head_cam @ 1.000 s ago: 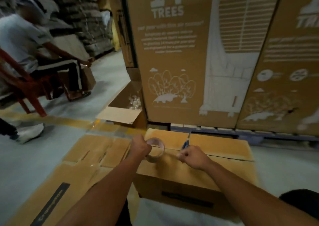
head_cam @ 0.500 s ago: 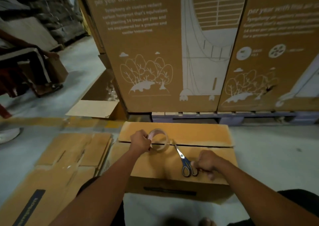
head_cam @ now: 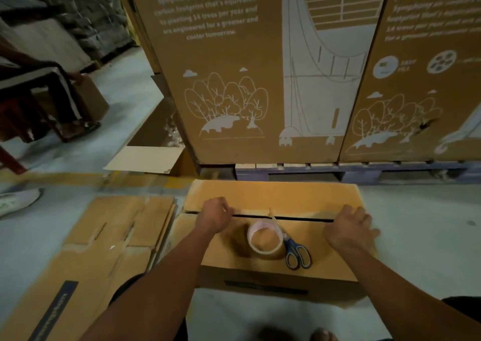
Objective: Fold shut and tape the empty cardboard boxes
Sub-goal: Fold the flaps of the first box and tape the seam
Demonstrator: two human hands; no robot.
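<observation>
**Two hands on the box flaps**

On the far left, another person sits on a red chair (head_cam: 15, 132), next to a small brown box (head_cam: 88, 101). Flat cardboard sheets (head_cam: 109, 236) lie on the floor beside the main box. An open box (head_cam: 153, 143) sits behind them.

The cardboard box (head_cam: 273, 197) sits on the floor in the middle, in front of the person. Its two top flaps are folded down with a dark gap between them. The left hand (head_cam: 213, 214) rests on the left end of the gap, its grip curled over the flap edge. The tape roll (head_cam: 265, 241) stands on the near flap, touching the blue scissors (head_cam: 298, 253) just to its right. The right hand (head_cam: 350, 226) presses on the right end of the box, its grip spread and loose.

Tall printed boxes (head_cam: 234, 80) stand behind on a pallet (head_cam: 364, 174).
</observation>
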